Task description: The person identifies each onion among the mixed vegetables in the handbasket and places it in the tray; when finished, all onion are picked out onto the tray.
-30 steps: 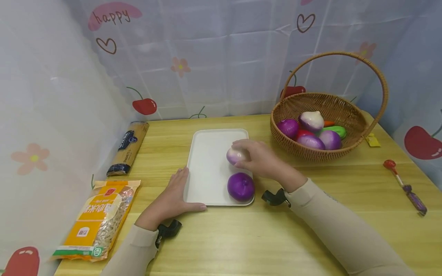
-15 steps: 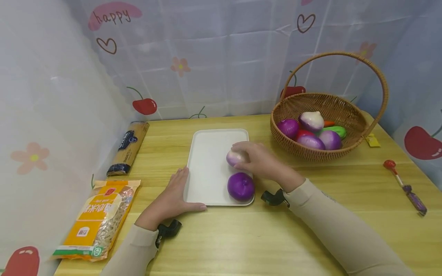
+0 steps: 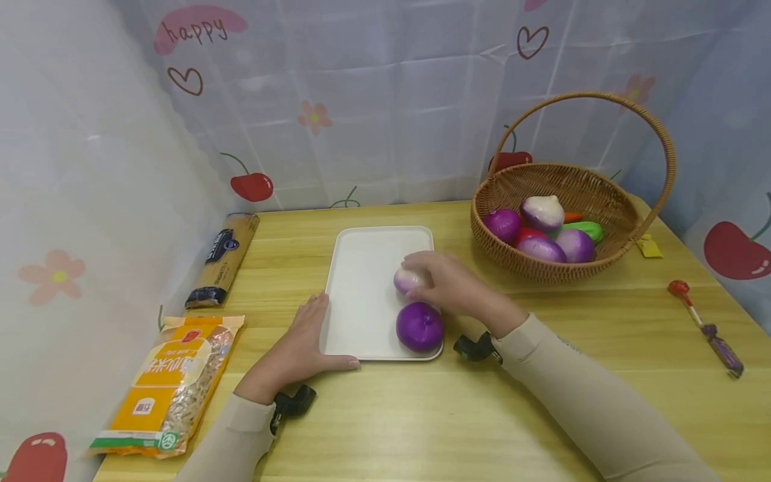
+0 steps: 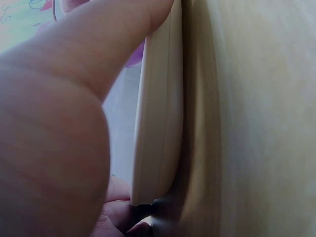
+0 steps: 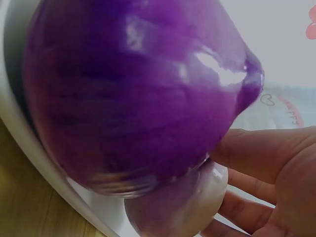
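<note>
- Since the earlier frame the right hand has slid the pale onion slightly nearer along the white tray, so it now sits just beside the purple onion; the left hand has not shifted.
- The right hand curls its fingers round the pale onion, gripping it from the right and above while it rests on the tray's right half.
- In the right wrist view the two onions look to be touching, the purple one filling the nearer corner of the tray.
- The left hand lies flat on the desk, fingers straight, pressed against the tray's left edge and near corner, holding nothing.
- The pale onion looks smooth, glossy and rigid, probably light; its round shape may roll or slip, so a wrap around its widest part seems surest.
- A wicker basket with more vegetables stands to the right, well apart from the tray.
</note>
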`<state>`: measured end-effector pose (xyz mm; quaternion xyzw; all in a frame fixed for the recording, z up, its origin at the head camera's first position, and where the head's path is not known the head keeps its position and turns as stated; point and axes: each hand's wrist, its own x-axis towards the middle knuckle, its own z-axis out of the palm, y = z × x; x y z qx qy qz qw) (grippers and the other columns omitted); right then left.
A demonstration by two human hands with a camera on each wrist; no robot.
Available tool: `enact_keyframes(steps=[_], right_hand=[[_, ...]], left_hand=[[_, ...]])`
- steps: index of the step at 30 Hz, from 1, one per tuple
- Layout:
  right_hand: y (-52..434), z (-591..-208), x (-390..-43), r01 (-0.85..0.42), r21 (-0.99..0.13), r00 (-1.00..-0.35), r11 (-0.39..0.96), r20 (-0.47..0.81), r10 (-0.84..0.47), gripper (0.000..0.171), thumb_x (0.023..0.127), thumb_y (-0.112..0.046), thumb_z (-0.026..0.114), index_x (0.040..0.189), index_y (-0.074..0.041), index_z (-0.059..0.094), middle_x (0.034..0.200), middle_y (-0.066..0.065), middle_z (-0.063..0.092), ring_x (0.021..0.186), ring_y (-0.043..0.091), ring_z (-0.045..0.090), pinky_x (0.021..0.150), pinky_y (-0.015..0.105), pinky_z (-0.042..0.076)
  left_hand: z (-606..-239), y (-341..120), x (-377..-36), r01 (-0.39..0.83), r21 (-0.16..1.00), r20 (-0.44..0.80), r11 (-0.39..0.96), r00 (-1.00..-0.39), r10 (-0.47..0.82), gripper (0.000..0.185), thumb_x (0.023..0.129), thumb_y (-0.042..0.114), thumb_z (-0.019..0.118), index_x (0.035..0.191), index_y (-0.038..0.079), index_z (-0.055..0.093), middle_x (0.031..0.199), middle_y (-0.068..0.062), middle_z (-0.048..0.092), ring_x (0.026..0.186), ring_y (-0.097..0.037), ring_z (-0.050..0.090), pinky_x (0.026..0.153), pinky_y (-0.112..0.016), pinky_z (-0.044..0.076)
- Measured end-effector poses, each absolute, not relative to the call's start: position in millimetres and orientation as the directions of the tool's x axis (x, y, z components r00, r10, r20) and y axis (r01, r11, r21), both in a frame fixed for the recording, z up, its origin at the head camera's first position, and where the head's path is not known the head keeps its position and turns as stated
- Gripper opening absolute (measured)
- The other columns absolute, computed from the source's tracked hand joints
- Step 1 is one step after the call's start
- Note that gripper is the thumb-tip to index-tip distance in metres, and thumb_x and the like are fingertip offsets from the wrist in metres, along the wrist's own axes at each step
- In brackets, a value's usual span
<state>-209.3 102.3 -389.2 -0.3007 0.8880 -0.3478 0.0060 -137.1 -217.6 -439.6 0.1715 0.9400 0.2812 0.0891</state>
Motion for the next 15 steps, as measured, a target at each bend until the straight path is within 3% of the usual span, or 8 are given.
enact_keyframes(steps=[15], right_hand=[[100.8,-393.8,-209.2,-0.537,-0.603,-0.815,0.590,0.193,-0.546,0.055,0.089,-0.015,0.088,0.137,0.002,0.067,0.140,0.019,0.064,0.136,0.038,0.054,0.118,0.052,0.036]], left_hand=[[-440.5,-218.4,-136.7,0.261,0.560,-0.085,0.786,-0.926,0.368,0.145,0.073,0.075,0.084,0.166,-0.006,0.008,0.172,-0.024,0.007,0.158,-0.039,0.000,0.125,-0.057,0.009]])
